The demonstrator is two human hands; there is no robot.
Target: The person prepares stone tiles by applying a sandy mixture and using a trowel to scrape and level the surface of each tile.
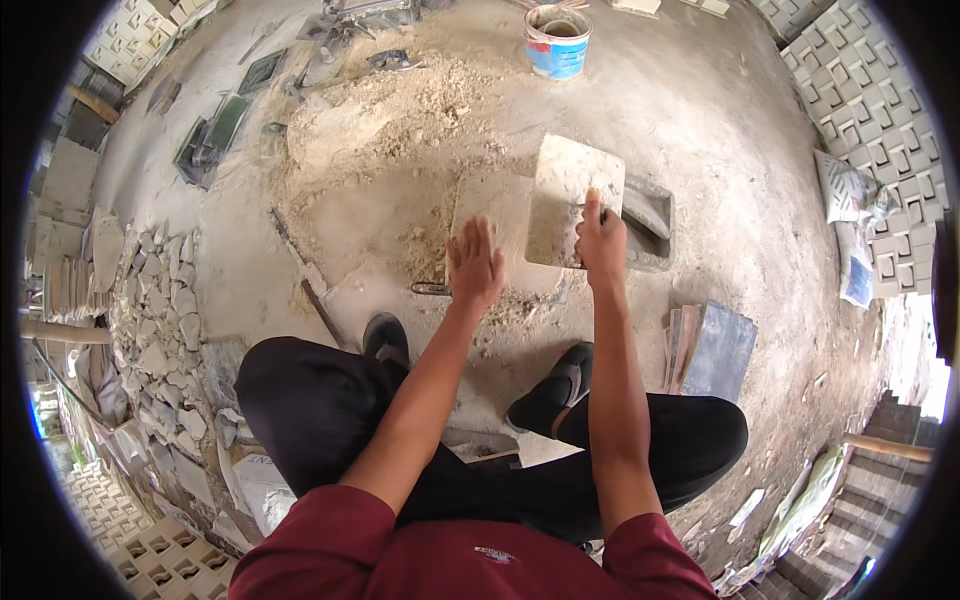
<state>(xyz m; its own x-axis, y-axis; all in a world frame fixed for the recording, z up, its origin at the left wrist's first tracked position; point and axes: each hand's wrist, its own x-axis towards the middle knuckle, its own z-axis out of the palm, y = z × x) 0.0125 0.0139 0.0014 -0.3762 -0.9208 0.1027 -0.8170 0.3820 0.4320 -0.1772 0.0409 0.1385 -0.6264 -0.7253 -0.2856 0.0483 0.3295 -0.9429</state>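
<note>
My right hand (602,248) is closed round the handle of a pale, dusty rectangular plate (562,185), thumb stretched along the top. The plate is tilted up and partly covers a grey rectangular mold (662,257) just to its right. My left hand (475,268) is open, fingers straight and close together, over the near left part of a dust-covered flat board (497,205). Whether the palm presses on the board cannot be told. Beside that hand, a bent metal loop (430,288) sticks out at the board's near left corner.
Loose sandy mix (400,115) lies beyond the board. A blue-and-white bucket (558,45) stands at the far side. Thin plates (720,350) lean together by my right knee; dark metal molds (212,140) lie at left. Broken stone pieces (160,320) and stacked patterned blocks (870,110) flank the floor.
</note>
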